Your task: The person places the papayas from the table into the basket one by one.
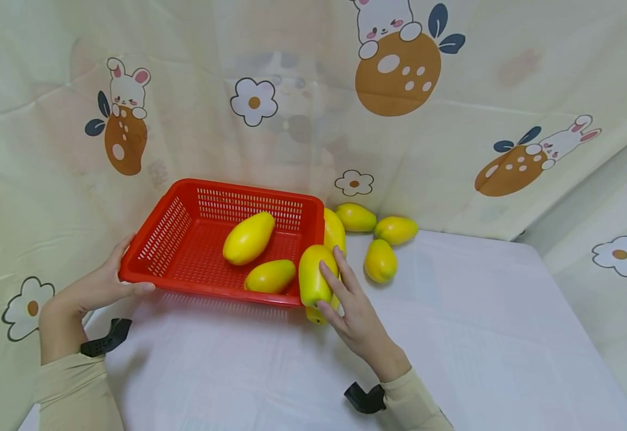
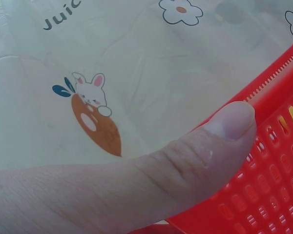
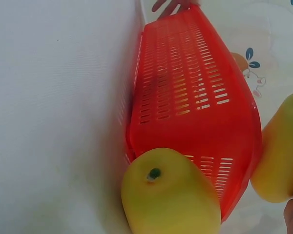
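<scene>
My left hand (image 1: 94, 288) grips the left end of a red plastic basket (image 1: 200, 290), its thumb along the front rim; the left wrist view shows that thumb (image 2: 219, 136) close up. Two yellow mangoes lie inside, one mango (image 1: 248, 238) near the middle and another mango (image 1: 270, 277) by the front wall. My right hand (image 1: 359, 320) holds a yellow-green mango (image 1: 314, 276) at the basket's right rim, fingers and thumb about it. Under it, a mango (image 3: 171, 195) stands outside the basket, near its front right corner.
Right of the basket sit more mangoes: one mango (image 1: 335, 230) against its end, then a back mango (image 1: 355, 217), a right mango (image 1: 396, 230) and a front mango (image 1: 381, 262). A printed curtain (image 1: 194, 137) hangs behind the white table (image 1: 480, 335).
</scene>
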A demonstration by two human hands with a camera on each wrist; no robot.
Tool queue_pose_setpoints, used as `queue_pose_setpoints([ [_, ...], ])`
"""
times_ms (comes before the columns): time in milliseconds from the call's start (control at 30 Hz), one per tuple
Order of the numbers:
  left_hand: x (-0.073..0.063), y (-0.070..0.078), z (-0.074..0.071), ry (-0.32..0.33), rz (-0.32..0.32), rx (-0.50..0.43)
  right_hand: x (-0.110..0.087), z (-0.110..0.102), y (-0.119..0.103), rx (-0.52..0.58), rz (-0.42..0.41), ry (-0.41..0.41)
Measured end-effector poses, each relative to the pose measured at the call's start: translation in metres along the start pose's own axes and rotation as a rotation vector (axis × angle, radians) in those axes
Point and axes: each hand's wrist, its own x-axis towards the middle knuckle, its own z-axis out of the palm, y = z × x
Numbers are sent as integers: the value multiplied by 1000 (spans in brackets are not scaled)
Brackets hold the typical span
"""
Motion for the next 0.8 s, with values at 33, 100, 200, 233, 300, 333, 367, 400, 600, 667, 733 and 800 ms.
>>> queue_pose_setpoints([
  [33,0,0,0,2,2,3,0,0,0,0,-2,-3],
  [100,0,0,0,5,3,8,0,0,0,1,-6,-8],
  [200,0,-1,0,4,2,5,-1,1,0,7,-31,-4],
  [233,0,-1,0,3,0,7,-1,1,0,9,-40,-4],
  [300,0,-1,0,0,-5,6,-1,2,-1,13,-51,-21],
  [333,0,-1,0,-2,-7,7,-1,3,-2,14,-57,-31],
  [367,1,0,0,-3,-9,10,-1,3,-2,11,-57,-45],
  [400,1,0,0,-4,-9,14,-1,4,-3,4,-51,-62],
  [600,1,0,0,0,-5,15,-1,8,-8,-58,-12,-123],
  [667,1,0,0,1,-7,18,-1,9,-9,-79,-9,-135],
  [733,1,0,0,1,-8,19,-1,11,-10,-90,-5,-142],
  [800,1,0,0,1,-9,19,-1,13,-10,-107,6,-148],
])
